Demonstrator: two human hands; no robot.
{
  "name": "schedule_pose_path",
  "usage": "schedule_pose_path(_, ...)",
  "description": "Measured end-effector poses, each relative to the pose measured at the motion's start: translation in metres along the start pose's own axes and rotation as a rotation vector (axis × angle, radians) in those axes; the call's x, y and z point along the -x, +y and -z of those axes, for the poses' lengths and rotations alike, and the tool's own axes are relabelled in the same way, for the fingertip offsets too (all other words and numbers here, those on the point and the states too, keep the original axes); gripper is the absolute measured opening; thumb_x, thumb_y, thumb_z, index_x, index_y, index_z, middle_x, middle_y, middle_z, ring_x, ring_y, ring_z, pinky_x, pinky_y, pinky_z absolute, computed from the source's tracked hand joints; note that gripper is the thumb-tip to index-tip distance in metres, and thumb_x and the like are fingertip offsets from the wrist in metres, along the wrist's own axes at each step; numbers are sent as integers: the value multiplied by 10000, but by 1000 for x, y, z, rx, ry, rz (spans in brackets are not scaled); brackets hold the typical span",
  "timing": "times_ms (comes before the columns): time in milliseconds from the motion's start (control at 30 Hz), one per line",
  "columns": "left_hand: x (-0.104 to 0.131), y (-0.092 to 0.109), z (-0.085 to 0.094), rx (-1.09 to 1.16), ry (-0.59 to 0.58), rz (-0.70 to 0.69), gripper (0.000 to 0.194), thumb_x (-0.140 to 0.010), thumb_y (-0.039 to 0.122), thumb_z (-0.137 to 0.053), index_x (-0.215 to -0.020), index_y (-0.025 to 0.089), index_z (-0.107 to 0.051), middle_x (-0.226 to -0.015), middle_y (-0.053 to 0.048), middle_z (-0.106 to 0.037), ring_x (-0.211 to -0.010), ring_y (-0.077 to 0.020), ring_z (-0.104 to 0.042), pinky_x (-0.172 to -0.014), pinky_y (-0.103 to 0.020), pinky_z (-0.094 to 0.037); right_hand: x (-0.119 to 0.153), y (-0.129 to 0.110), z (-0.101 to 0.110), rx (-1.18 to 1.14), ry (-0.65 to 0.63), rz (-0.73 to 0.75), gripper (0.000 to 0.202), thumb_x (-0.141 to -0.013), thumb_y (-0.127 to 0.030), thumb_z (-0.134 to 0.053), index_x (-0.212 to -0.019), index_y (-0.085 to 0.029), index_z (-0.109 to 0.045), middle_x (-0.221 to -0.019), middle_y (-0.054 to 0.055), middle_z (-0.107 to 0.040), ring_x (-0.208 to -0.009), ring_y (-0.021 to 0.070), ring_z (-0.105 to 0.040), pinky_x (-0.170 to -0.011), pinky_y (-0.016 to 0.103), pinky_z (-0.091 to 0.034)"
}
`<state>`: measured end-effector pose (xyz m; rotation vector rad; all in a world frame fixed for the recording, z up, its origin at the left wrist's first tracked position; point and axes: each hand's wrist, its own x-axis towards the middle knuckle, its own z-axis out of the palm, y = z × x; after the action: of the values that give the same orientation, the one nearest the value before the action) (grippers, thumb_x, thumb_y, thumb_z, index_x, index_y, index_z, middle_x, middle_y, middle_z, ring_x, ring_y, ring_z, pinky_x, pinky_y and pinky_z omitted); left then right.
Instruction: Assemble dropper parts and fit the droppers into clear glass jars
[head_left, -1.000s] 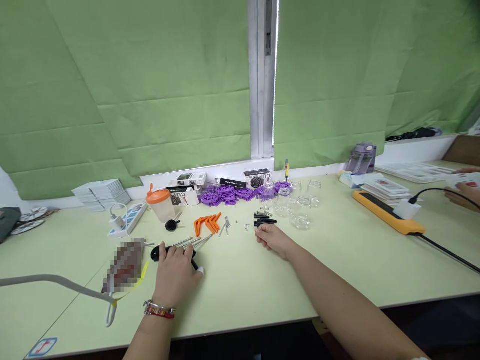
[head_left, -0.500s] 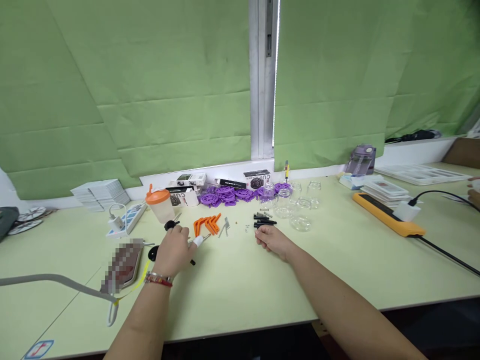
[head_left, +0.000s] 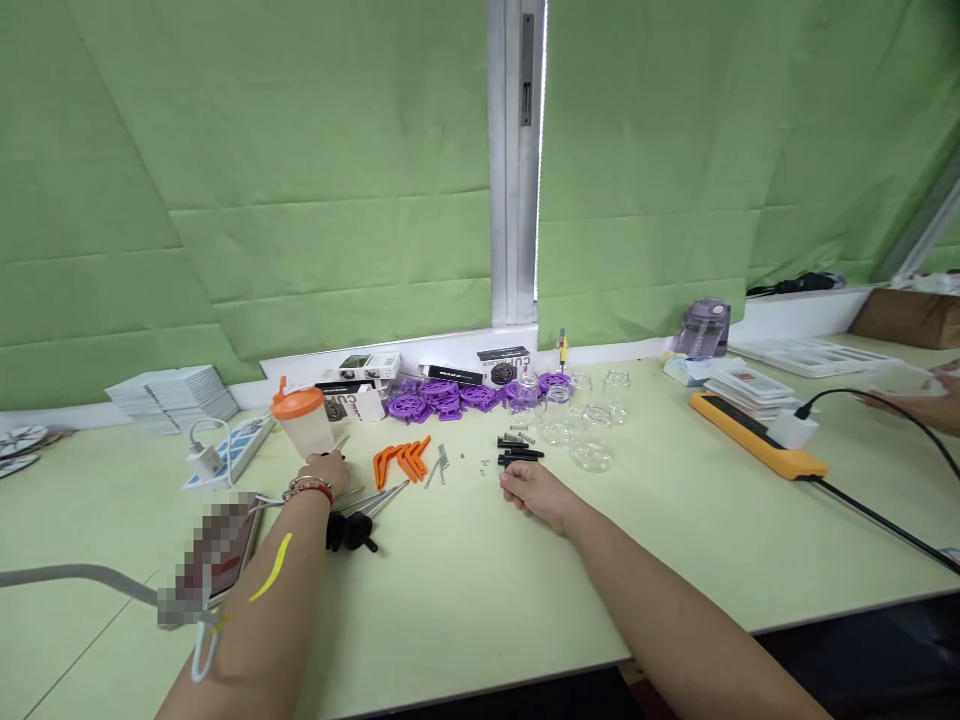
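My left hand [head_left: 330, 472] reaches to the base of the cup with the orange lid [head_left: 304, 420]; its fingers are mostly hidden, and a thin metal piece [head_left: 341, 443] shows beside them. Just right of it lie screwdrivers [head_left: 386, 497] and black round parts [head_left: 356, 532]. My right hand [head_left: 529, 490] rests on the table with fingers pressed together, below the black rods [head_left: 517, 455]; what it pinches, if anything, is too small to see. Orange angled pieces [head_left: 403, 462], silver screws [head_left: 439, 466] and tiny screws [head_left: 484, 466] lie between the hands.
Purple parts [head_left: 442, 398] and boxes [head_left: 371, 368] line the back. Clear glass jars [head_left: 592, 455] stand right of them. A yellow power strip [head_left: 757, 437] and white frames [head_left: 750, 385] are at right, where another person's hand [head_left: 930, 410] shows. A phone [head_left: 225, 550] lies left.
My left hand has moved back and left, away from the screwdrivers, which now lie in view on the table. The camera view has shifted slightly. My right hand has kept its place beside the black rods.
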<state>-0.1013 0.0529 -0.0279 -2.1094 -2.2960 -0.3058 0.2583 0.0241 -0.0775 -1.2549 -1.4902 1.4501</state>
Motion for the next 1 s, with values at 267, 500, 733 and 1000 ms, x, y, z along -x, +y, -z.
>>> schedule_pose_path(267, -7, -9, -2, -117, -104, 263, 365, -736, 238, -481, -1004, 39, -627, -1076, -271, -580, -907, -334, -606, -717, -416, -463, 2, -2, 0, 5, -3, -7, 230, -790, -366, -566, -686, -184, -471, -622, -30, -538, -482, 66, -391, -454, 200, -303)
schedule_pose_path(500, -3, 4, 14, -123, -65, 258, 386, -708, 129, -431, -1014, 63, -656, -1041, -280, -581, -904, -339, -614, -721, -406, -480, 3, -3, 0, 8, 1, -14, 210, -802, -344, -557, -694, -182, -479, -631, -27, -542, -481, 63, -387, -453, 195, -303)
schedule_pose_path(733, 49, 76, 32, 22, 154, -198, 463, -793, 115, -326, -1160, 187, -599, -1099, -133, -513, -916, -242, -572, -835, -358, -461, 2, -4, 1, -58, 1, 14, 257, -840, -417, -526, -758, -173, -537, -646, -15, -545, -476, 65, -404, -419, 191, -304)
schedule_pose_path(1000, 106, 128, -9, 163, -1, -628, 495, -759, 30, -360, -1135, 240, -603, -1281, -89, -469, -1114, -249, -500, -863, -365, -476, -2, -1, 1, -130, 53, 43, 293, -856, -453, -502, -756, -179, -513, -636, -17, -537, -440, 61, -402, -376, 191, -282)
